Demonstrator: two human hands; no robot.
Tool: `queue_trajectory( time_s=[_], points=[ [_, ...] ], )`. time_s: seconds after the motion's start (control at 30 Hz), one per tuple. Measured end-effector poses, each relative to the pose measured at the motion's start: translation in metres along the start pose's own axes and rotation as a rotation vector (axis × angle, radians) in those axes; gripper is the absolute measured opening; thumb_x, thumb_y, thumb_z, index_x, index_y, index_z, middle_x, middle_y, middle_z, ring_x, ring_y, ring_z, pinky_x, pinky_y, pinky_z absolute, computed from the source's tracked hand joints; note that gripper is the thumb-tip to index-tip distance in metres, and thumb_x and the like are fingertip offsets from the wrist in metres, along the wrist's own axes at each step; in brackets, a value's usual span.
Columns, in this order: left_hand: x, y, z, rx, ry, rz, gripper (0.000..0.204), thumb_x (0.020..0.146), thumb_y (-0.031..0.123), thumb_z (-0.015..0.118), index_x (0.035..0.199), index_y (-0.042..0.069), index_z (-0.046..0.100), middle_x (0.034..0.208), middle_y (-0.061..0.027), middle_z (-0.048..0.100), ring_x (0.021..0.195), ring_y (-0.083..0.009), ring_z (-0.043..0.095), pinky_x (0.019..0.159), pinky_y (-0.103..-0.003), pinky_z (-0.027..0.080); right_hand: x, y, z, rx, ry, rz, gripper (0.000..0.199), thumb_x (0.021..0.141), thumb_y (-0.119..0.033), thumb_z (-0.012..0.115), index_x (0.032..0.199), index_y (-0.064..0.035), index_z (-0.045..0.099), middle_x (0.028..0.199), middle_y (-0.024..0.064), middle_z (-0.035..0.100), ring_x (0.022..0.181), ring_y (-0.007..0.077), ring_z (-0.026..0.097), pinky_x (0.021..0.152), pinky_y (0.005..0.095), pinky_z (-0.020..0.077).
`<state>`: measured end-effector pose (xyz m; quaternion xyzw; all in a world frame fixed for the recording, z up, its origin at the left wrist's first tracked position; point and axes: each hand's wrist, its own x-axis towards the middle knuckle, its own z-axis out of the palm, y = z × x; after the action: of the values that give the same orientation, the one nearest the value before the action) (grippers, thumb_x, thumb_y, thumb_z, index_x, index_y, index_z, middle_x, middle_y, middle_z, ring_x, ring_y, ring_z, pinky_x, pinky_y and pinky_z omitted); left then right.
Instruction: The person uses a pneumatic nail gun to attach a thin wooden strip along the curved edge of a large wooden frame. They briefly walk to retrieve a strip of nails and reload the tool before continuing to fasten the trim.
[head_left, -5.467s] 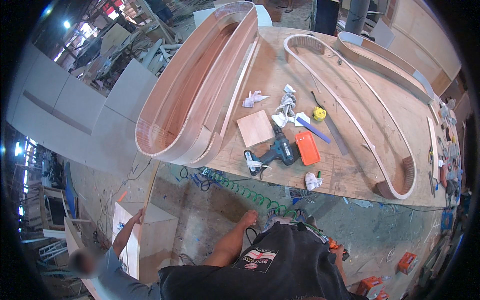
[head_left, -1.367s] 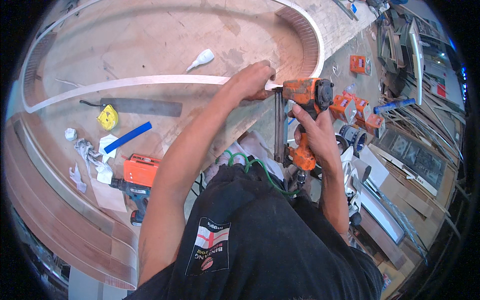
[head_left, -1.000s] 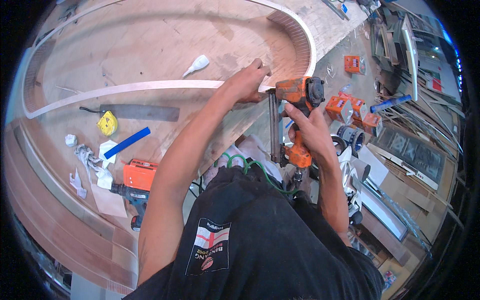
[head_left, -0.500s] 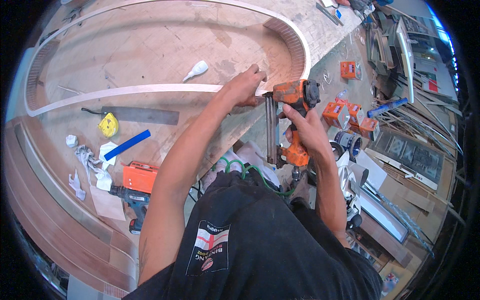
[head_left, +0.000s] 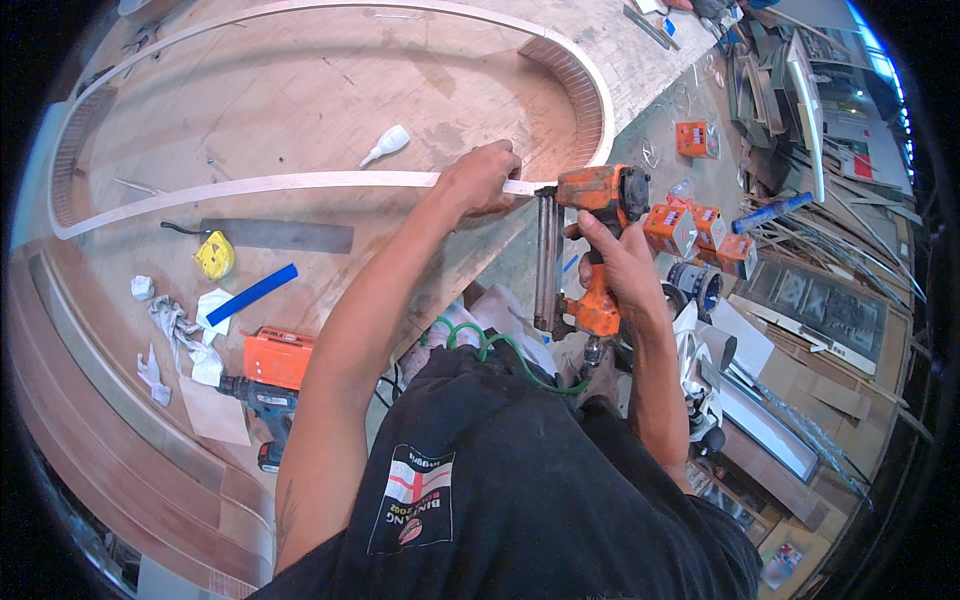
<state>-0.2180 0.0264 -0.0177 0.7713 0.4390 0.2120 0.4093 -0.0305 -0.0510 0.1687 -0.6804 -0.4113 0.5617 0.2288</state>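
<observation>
A long oval wooden frame (head_left: 300, 181) with a pale edge and kerfed, curved ends stands on the workbench (head_left: 290, 120). My left hand (head_left: 481, 178) is closed over its near side, close to the right-hand curve. In my right hand (head_left: 622, 265) is an orange and black nail gun (head_left: 598, 296), gripped by its handle. The gun's nose touches or nearly touches the frame's edge just right of my left hand. A green coiled air hose (head_left: 500, 345) runs near the gun's lower end. Inside the oval lies a white glue bottle (head_left: 385, 145).
On the bench's left are a yellow tape measure (head_left: 214, 255), a blue strip (head_left: 252, 294), a grey flat strip (head_left: 280, 235), crumpled rags (head_left: 180, 325), an orange case (head_left: 278, 357) and a cordless drill (head_left: 268, 405). Orange boxes (head_left: 671, 230) and scrap wood (head_left: 800, 120) lie at the right.
The nail gun has shifted slightly right and down, its nose staying by the frame's edge. My left hand has drawn its fingers in a little on the frame.
</observation>
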Motion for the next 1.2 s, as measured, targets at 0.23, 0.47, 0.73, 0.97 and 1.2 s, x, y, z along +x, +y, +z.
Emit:
queue_trajectory(
  time_s=[0.23, 0.47, 0.73, 0.97, 1.2],
  points=[
    [0.001, -0.006, 0.006, -0.004, 0.023, 0.007, 0.03, 0.071, 0.011, 0.087, 0.096, 0.003, 0.071, 0.105, -0.0156, 0.064, 0.101, -0.0366, 0.067, 0.088, -0.046, 0.055, 0.002, -0.002, 0.008, -0.017, -0.003, -0.013, 0.044, 0.102, -0.033, 0.068, 0.132, -0.0037, 0.058, 0.097, 0.0079, 0.066, 0.05, 0.0091, 0.054, 0.045, 0.0225, 0.0429],
    [0.001, -0.006, 0.007, -0.016, 0.024, 0.013, 0.032, 0.072, 0.009, 0.087, 0.098, 0.003, 0.07, 0.105, -0.0157, 0.062, 0.101, -0.0373, 0.066, 0.088, -0.046, 0.055, 0.008, -0.001, 0.004, -0.026, -0.048, 0.05, 0.052, 0.1, -0.031, 0.07, 0.14, -0.0059, 0.046, 0.101, 0.0081, 0.063, 0.053, 0.0104, 0.054, 0.046, 0.0248, 0.0451],
    [-0.001, -0.003, 0.004, 0.014, 0.036, 0.039, 0.031, 0.074, 0.013, 0.087, 0.098, 0.003, 0.07, 0.105, -0.0153, 0.062, 0.102, -0.037, 0.065, 0.088, -0.046, 0.055, 0.009, 0.0, 0.008, -0.041, -0.027, 0.016, 0.051, 0.099, -0.033, 0.072, 0.137, -0.0061, 0.051, 0.101, 0.0083, 0.063, 0.054, 0.0097, 0.054, 0.047, 0.0248, 0.0453],
    [0.001, -0.005, 0.006, 0.019, 0.006, 0.013, 0.031, 0.073, 0.013, 0.087, 0.097, 0.004, 0.07, 0.106, -0.0149, 0.063, 0.103, -0.0361, 0.066, 0.088, -0.045, 0.055, 0.01, 0.003, 0.008, -0.08, -0.004, 0.019, 0.042, 0.101, -0.034, 0.069, 0.128, -0.0031, 0.059, 0.095, 0.0072, 0.064, 0.051, 0.0099, 0.054, 0.045, 0.0243, 0.0433],
    [0.003, -0.011, 0.011, -0.006, 0.037, 0.04, 0.029, 0.071, 0.01, 0.087, 0.094, 0.003, 0.07, 0.104, -0.0154, 0.064, 0.101, -0.0365, 0.066, 0.088, -0.045, 0.055, 0.011, 0.003, 0.006, -0.039, -0.032, 0.052, 0.057, 0.098, -0.032, 0.073, 0.14, -0.0035, 0.046, 0.102, 0.0095, 0.064, 0.052, 0.0114, 0.054, 0.046, 0.0269, 0.0453]
  ],
)
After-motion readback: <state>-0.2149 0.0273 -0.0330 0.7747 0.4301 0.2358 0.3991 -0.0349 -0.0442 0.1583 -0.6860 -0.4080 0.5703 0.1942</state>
